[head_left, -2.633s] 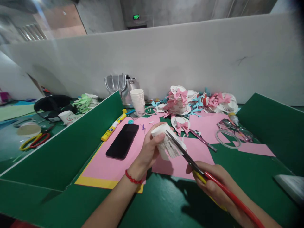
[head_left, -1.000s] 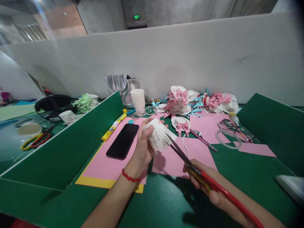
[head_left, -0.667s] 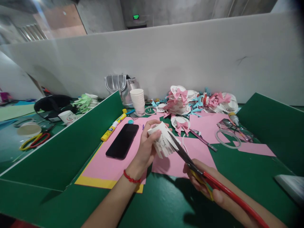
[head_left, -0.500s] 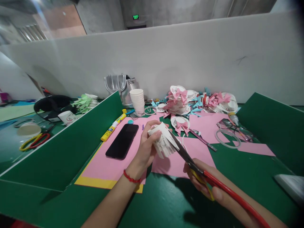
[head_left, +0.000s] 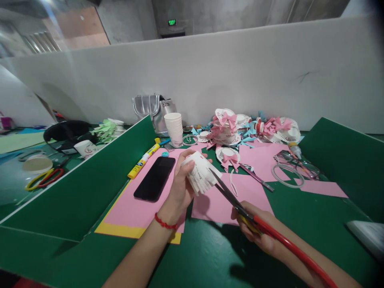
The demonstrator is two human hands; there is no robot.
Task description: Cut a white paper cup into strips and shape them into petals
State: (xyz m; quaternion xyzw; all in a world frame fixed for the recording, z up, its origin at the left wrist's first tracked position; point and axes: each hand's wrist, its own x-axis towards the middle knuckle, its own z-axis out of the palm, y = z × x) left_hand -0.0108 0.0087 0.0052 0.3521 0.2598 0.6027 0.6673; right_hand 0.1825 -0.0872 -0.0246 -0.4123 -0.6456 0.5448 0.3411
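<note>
My left hand [head_left: 181, 186] holds a white paper cup [head_left: 199, 172] on its side above the table, its wall cut into a fringe of strips. My right hand [head_left: 258, 232] grips red and yellow handled scissors [head_left: 240, 208]. Their dark blades point up and left, with the tips right at the cup's fringed edge. Below both hands lie pink paper sheets [head_left: 222, 200] on the green table [head_left: 210, 256].
A black phone [head_left: 155, 183] lies on pink paper at left, by a yellow glue stick [head_left: 143, 161]. Stacked white cups [head_left: 174, 128], a silver bag [head_left: 151, 107] and a pile of pink and blue paper crafts [head_left: 240, 128] stand behind. Green dividers [head_left: 99, 176] flank the workspace; tape rings [head_left: 288, 175] lie right.
The cup has turned in my left hand and lifted slightly. The scissors closed through the cup's wall, then drew back a little toward me.
</note>
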